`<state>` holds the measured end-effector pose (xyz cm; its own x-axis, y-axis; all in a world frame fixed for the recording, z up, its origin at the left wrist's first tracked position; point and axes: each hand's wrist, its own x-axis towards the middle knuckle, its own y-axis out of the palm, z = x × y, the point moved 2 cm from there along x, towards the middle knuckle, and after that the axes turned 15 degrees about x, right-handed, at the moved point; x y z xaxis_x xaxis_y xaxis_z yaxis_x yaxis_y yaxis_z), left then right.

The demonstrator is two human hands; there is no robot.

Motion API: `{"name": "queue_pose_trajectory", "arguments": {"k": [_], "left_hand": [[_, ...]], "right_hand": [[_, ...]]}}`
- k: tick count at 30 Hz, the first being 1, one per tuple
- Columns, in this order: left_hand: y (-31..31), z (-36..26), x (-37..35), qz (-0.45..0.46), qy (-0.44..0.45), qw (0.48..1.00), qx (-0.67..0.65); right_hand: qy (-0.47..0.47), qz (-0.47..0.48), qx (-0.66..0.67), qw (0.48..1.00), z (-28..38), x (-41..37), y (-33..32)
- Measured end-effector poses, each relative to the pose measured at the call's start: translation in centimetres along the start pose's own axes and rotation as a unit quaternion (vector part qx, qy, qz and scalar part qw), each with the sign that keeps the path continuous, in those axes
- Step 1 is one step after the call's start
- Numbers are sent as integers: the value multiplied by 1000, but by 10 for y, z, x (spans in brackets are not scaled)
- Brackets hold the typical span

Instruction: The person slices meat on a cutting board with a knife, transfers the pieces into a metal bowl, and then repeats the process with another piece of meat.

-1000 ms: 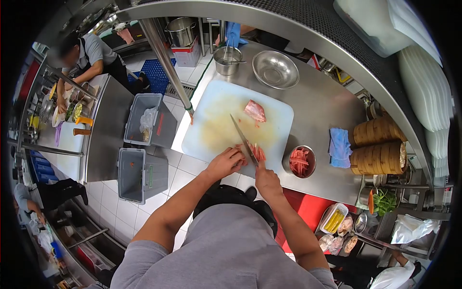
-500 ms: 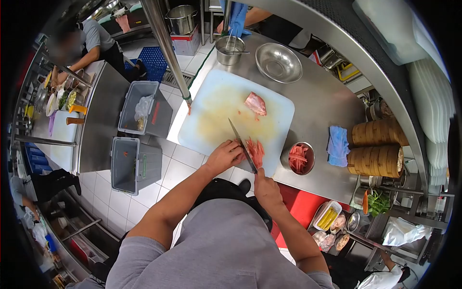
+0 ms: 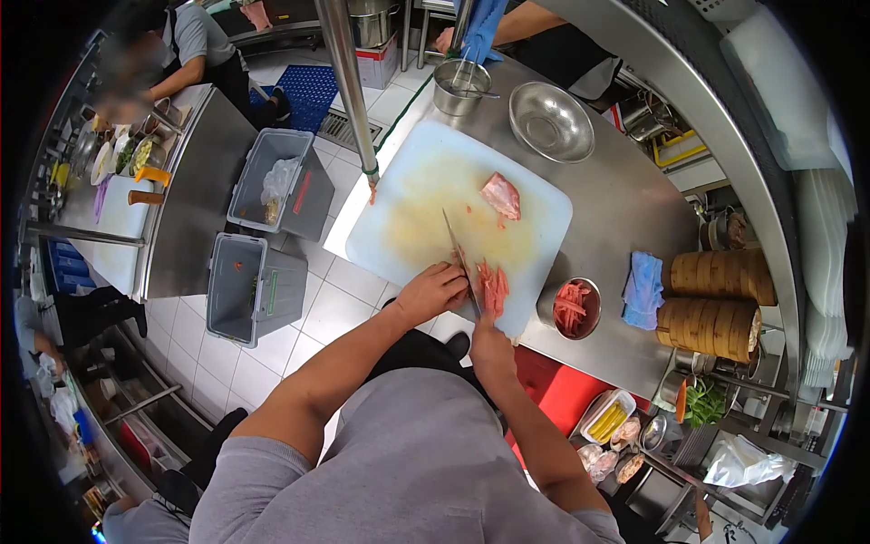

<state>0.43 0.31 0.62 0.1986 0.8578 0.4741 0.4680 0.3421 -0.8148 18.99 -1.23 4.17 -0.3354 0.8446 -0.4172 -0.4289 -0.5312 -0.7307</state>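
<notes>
A steel desk (image 3: 625, 204) carries a white cutting board (image 3: 412, 204), with a steel bowl (image 3: 551, 122) just beyond the board's far corner. At the board's near edge the left hand (image 3: 433, 292) lies curled, knuckles beside the blade; whether it grips anything cannot be told. The right hand (image 3: 490, 350) is closed around the handle of a knife (image 3: 460, 261), whose tip points away across the board. Meat slices (image 3: 495, 286) lie against the blade's right side, well apart from a meat chunk (image 3: 501, 196) farther up the board.
</notes>
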Motion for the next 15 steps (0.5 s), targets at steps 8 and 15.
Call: {"name": "queue_pose_trajectory", "arguments": {"k": [8,15], "left_hand": [[-19,3,4,39,24,998,-53],[-22,4,3,17,31,999,-31]], "right_hand": [[-20,1,-6,1000,15,19,-42],[-43,-5,5,999,12,-10,-30]]}}
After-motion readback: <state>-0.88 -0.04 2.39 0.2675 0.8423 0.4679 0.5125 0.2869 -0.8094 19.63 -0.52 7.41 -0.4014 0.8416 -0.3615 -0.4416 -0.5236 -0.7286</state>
